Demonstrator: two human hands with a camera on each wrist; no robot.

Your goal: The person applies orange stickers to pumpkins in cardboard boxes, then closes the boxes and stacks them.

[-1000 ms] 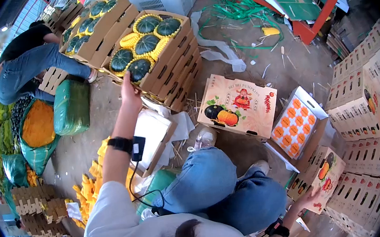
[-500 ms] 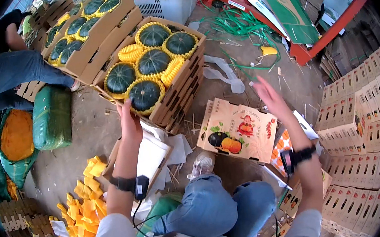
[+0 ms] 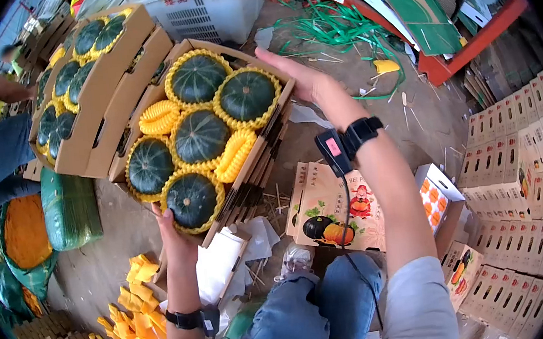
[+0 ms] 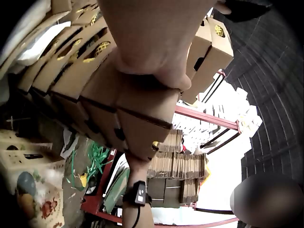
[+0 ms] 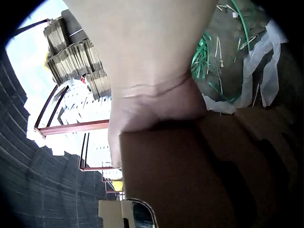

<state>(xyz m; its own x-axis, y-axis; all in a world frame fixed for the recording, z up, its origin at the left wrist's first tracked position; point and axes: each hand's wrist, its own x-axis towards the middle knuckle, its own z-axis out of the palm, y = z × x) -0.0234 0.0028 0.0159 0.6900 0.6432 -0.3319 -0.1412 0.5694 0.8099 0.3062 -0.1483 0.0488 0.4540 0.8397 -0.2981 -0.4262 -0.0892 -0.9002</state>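
Touching the near end of a cardboard box [image 3: 254, 165] of round, yellow-netted pumpkins [image 3: 202, 136], the left hand [image 3: 178, 240] leaves its grip unclear, while the straight-fingered right hand [image 3: 307, 81] meets the far corner.

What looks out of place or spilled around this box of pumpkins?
Green strapping lies in a loose tangle on the floor beyond the right hand, with a stray yellow piece beside it; both look like litter. Inside the box, the pumpkins sit in yellow sleeves; nothing looks spilled.
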